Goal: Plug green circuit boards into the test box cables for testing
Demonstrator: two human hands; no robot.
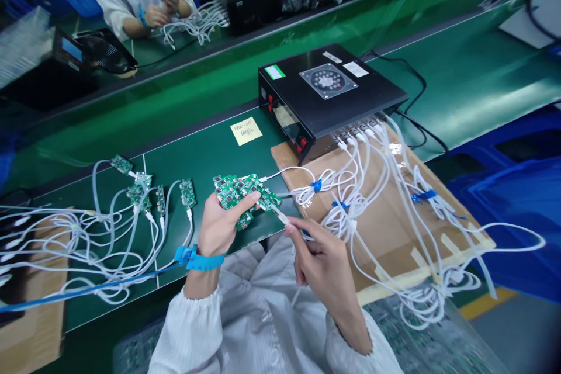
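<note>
Several green PCBs are clamped in L hand fingers above the surface edge, R hand fingers pinching a white cable plug at one; approx. 5 other boards already cabled, held stack prob. unfinished.

Green bench, seemingly grey floor

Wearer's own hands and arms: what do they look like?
Left hand and right hand: ungloved. Whitish long sleeves, gathered at the cuffs. Left wrist has a bright blue strap with a blue cord running off; no strap visible on the right wrist.
</note>
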